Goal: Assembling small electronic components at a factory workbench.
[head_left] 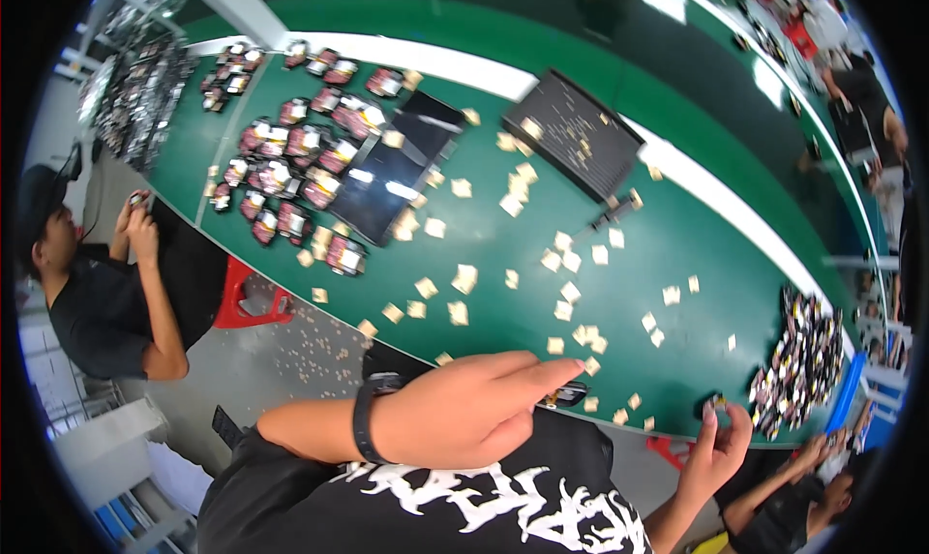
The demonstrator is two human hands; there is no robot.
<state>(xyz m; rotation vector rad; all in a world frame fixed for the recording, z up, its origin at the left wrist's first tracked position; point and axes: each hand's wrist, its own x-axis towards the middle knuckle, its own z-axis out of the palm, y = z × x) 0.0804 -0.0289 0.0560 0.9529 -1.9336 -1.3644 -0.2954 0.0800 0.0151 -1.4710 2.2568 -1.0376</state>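
My left hand point(469, 409), with a dark band on its wrist, reaches in at the table's near edge. Its fingers are bent together around a small black part point(569, 394), which shows beyond the fingertips. Farther right, my right hand point(714, 452) pinches another small dark piece point(714, 402) between thumb and fingertip. What kind of pieces these are is too small to tell. Small cream-coloured squares point(464, 279) lie scattered over the green tabletop point(503, 331), some just beyond my left fingertips.
Black units with pinkish faces point(305, 143) cover the table's left, beside a glossy black panel point(382, 191). At the back stands a ribbed dark tray point(571, 152) with small bits. Small dark-and-light pieces point(798, 360) are heaped right. Co-workers sit left point(97, 302) and right point(794, 506).
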